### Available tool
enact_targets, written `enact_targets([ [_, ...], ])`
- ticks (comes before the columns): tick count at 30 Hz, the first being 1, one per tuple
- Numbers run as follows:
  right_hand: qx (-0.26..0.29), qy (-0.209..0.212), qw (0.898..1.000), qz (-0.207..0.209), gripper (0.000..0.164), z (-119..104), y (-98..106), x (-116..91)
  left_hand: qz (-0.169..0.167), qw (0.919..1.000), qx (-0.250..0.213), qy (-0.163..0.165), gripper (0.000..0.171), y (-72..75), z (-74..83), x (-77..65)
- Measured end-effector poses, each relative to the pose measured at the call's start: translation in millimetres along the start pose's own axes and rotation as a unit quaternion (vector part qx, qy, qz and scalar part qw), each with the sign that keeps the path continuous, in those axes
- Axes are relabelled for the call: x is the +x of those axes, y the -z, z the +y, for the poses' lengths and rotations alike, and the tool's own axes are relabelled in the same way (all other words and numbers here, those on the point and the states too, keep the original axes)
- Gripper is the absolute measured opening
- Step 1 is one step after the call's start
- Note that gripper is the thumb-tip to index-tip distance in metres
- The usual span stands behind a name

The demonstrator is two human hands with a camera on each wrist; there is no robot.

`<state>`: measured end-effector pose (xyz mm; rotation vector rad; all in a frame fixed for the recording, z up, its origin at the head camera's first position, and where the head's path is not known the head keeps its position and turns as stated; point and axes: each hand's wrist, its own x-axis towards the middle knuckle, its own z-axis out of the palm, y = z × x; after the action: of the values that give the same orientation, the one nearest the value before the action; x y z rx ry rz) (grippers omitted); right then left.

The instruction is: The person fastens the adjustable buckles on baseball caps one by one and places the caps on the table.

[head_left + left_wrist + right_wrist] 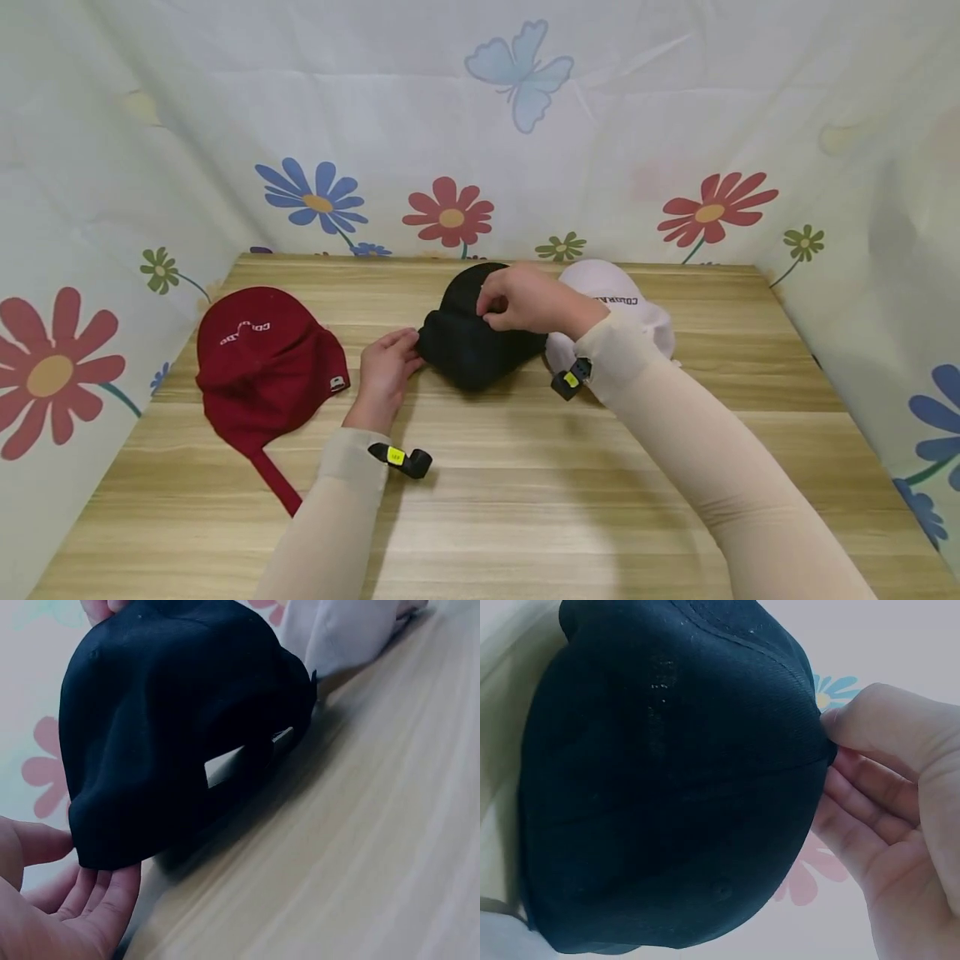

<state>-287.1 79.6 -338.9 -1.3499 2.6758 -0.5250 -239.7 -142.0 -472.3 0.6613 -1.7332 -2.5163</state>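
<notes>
A black baseball cap is held between both hands at the middle of the table. My left hand pinches its left edge, thumb on one side and fingers underneath, as the left wrist view shows. From above, my right hand pinches the peak of the crown between thumb and fingers, best seen in the right wrist view. An opening at the back strap shows low on the cap in the left wrist view, facing the wood surface.
A dark red cap with white lettering lies at the left, its strap trailing toward the front. Behind the right forearm, a pale pink-white cap with dark lettering is partly covered. Flower-printed cloth walls enclose the wooden table.
</notes>
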Motion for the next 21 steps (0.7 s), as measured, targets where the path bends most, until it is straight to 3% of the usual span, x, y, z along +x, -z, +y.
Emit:
enact_targets([
  [8,-0.008,0.016,1.000,-0.011,0.011,0,-11,-9,-0.004,0.9989,0.047,-0.004,0.032,3.6,-3.0,0.2],
  [16,-0.022,0.021,1.000,-0.005,0.010,7,-21,-15,-0.020,0.9931,0.115,0.000,0.028,5.8,-2.2,0.1],
  [21,-0.030,0.028,0.999,0.004,0.010,8,-24,-13,-0.014,0.9917,0.128,0.003,0.027,5.6,-1.9,0.4],
])
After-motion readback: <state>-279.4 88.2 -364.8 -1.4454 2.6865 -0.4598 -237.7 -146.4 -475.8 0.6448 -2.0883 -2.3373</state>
